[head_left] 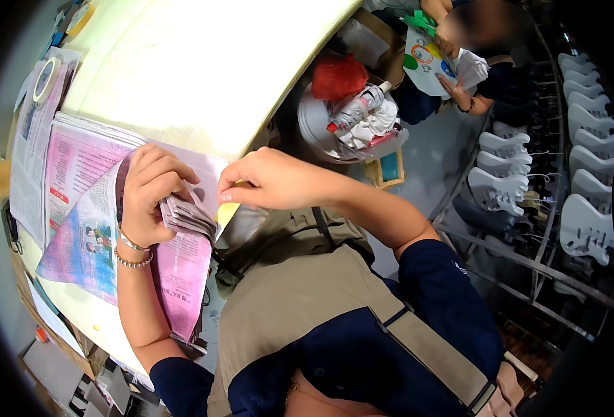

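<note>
My left hand (150,194) is closed round the folded edge of a thick bundle of newspaper sheets (180,267) with pink print, at the table's near edge. Part of the bundle is curled up under its fingers, and bracelets circle that wrist. Just to its right, my right hand (269,177) pinches with thumb and fingertips. A small yellow piece (227,210) shows under those fingertips, against the bundle's right edge; whether it is tape or paper I cannot tell. Pink and blue newspaper (88,233) spreads out beneath my left arm.
A tape roll (46,80) lies on newspapers at the left of the cream table (182,62). Beyond its right edge stands a round bin (312,128) with crumpled waste and a red bag (338,76). Another person holds a patterned sheet (424,59). Racks carry white guitar bodies (588,226).
</note>
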The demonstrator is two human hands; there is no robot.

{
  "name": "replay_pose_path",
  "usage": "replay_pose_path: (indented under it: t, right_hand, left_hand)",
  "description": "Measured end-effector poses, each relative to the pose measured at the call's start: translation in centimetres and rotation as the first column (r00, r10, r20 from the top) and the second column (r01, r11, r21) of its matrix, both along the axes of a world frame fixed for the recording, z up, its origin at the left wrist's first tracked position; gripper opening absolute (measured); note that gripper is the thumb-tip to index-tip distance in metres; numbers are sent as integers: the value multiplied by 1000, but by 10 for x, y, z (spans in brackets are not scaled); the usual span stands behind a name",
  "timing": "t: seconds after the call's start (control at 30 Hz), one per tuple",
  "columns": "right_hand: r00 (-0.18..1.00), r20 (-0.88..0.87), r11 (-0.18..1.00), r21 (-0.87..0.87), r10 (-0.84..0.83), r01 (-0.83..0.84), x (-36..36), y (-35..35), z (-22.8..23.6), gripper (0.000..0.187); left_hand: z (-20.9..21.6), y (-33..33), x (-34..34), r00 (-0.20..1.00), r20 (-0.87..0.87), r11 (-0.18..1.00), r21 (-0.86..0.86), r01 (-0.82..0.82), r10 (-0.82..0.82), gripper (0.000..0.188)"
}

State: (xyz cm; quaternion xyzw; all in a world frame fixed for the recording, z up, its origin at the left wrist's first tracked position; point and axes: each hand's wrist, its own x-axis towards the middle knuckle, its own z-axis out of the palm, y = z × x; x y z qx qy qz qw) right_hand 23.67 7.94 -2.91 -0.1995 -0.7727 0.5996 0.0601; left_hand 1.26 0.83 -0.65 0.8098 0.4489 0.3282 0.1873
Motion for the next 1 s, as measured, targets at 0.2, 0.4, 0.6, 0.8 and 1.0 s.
replay_pose_path:
  t: [0.2, 0.4, 0.6, 0.8, 1.0]
  right_hand:
    - [1000, 7, 998, -57, 23, -23, -11, -28, -6, 16]
    - [993, 49, 953, -290, 110, -91, -24, -79, -6, 15]
    - [969, -83, 944, -218, 233, -246, -52, -153, -15, 18]
    - [931, -158, 937, -62, 330, -343, -44, -151, -22, 15]
    - [982, 89, 924, -332, -169, 189, 51, -50, 6, 16]
  left_hand:
    - [-23, 0, -17, 965, 264, 996, -91, 22, 3, 53]
    - [-28, -1, -30, 810, 587, 980, -165, 114, 4, 37]
    - [-30, 1, -38, 715, 697, 980, -97, 175, -59, 43]
    - [-37, 6, -39, 737, 675, 982, -106, 155, -43, 38]
    - [-17, -7, -18, 893, 445, 972, -229, 44, 64, 29]
